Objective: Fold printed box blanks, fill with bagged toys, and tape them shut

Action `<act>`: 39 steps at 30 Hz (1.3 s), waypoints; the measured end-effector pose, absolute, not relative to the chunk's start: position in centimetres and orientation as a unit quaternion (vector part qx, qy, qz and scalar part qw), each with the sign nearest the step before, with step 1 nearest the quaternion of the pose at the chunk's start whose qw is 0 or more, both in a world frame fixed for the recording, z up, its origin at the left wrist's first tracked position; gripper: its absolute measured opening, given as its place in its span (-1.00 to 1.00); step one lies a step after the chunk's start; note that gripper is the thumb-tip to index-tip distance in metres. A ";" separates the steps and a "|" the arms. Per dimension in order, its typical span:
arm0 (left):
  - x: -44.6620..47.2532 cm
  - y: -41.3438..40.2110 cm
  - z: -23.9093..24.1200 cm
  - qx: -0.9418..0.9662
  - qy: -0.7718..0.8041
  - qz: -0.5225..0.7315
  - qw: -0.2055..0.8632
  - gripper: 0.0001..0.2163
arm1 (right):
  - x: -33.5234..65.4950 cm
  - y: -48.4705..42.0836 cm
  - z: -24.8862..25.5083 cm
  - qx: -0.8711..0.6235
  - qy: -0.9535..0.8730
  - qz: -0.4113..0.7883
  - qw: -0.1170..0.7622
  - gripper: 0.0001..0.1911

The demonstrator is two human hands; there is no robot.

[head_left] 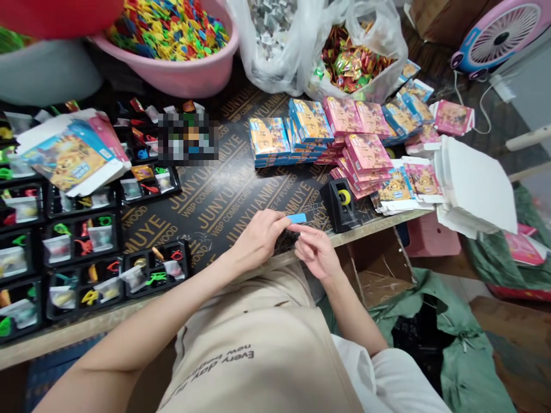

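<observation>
Near the table's front edge my left hand (pixel 262 234) is closed, its fingers bent down together. A small flat blue piece (pixel 297 218) sticks out past those fingers; the rest of it is hidden, so I cannot tell its kind. Just to the right, my right hand (pixel 317 251) has its index finger stretched to the left fingertips, with the other fingers curled in. Whether something thin is pinched there cannot be made out. A black tape dispenser (pixel 340 205) with a yellow core stands close by on the right.
Blue boxes (pixel 269 137) and pink boxes (pixel 368 153) are stacked behind the dispenser, beside white flattened cartons (pixel 471 183). Black trays (pixel 157 269) of small toys cover the left. A pink tub (pixel 189 77), plastic bags (pixel 275 69) and a fan (pixel 501 37) line the back.
</observation>
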State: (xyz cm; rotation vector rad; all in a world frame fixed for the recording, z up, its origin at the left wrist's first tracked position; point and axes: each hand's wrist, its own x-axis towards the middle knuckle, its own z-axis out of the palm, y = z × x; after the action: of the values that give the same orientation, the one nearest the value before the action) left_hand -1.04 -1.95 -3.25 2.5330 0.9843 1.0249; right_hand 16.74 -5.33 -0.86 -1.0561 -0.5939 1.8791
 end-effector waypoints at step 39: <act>-31.1 7.4 -1.3 0.383 0.922 0.027 0.057 -0.15 | 20.2 -4.0 -9.7 -0.594 -0.734 0.152 0.293 -0.47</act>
State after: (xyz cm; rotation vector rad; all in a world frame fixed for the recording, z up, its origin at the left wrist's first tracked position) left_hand -31.13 7.36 -1.33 1.1611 2.7957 0.0813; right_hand 20.21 -3.97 -9.69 -1.5817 -1.9551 0.4052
